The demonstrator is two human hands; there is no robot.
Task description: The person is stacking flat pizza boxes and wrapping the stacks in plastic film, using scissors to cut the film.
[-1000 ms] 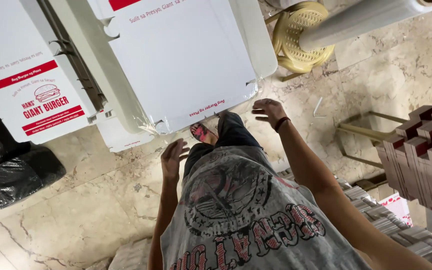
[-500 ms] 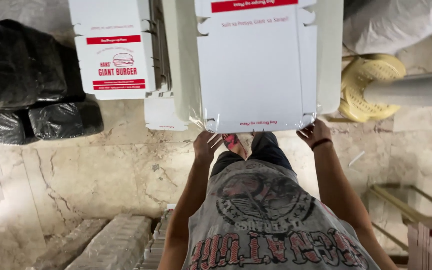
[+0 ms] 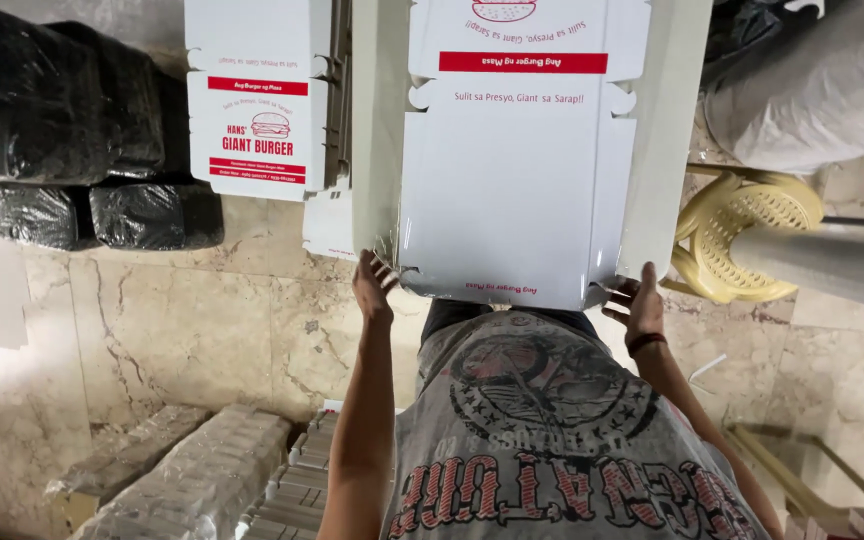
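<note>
We have a single view, from a camera worn on the person's head, looking almost straight down along the body. Our own printed shirt (image 3: 552,440) fills the near bottom edge, very close to the lens. Farther out, both forearms reach away from us, the left hand (image 3: 372,285) and right hand (image 3: 637,305) meeting the near edge of a stack of flat white cartons (image 3: 512,170) in the middle distance. Beyond and around lies the marble floor (image 3: 182,320), with black bags (image 3: 52,110) far left and a yellow stool (image 3: 742,235) to the right.
</note>
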